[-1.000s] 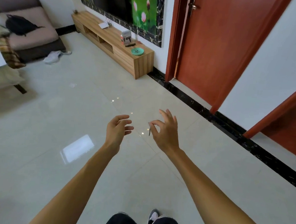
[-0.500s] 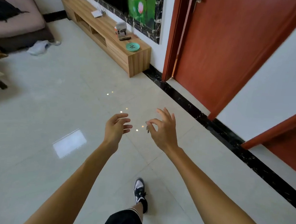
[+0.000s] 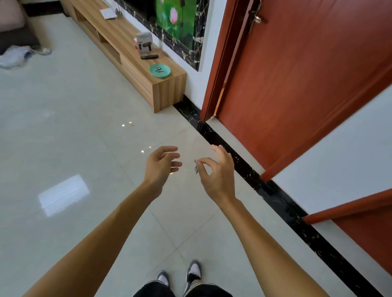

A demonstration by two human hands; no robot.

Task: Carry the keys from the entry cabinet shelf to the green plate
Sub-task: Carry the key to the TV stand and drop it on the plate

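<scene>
1. Right hand (image 3: 216, 173) held out over the pale tiled floor (image 3: 52, 126), thumb and forefinger pinched in a closed grip on the keys (image 3: 196, 168), other fingers spread upward.
2. Keys small and dark, dangling just below the pinch, too small to make out in detail.
3. Left hand (image 3: 161, 164) just beside, apart from the keys, grip open, fingers loosely curled, holding nothing.
4. Both forearms bare, stretched forward; two shoes (image 3: 179, 277) on the floor below.
5. Farther ahead, green plate (image 3: 160, 71) lying on the near end of a long wooden tabletop (image 3: 119, 34) against the wall, well apart from the hands, with some dark item already on it.
6. Black remote (image 3: 149, 57) and small box (image 3: 144, 42) just behind the plate.
7. Red door (image 3: 311, 75) to the right, shut.
</scene>
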